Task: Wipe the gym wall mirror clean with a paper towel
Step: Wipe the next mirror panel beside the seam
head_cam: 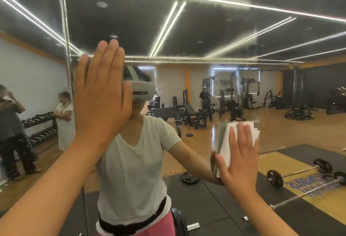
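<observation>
The wall mirror (pixel 206 30) fills the whole view and reflects the gym and me. My left hand (pixel 101 93) lies flat on the glass at the upper left, fingers straight and together, pointing up. My right hand (pixel 237 159) presses a folded white paper towel (pixel 224 142) flat against the mirror at the lower right, fingers straight over it. The towel's top and right edges stick out past my fingertips. Fine specks and droplets show on the glass near the towel and beside my reflected head.
A vertical seam (pixel 65 30) between mirror panels runs down the left side. All else is reflection: weight benches (pixel 189 112), a dumbbell rack (pixel 39 121), a barbell (pixel 303 176) on the floor mat, two people at the left, one far back.
</observation>
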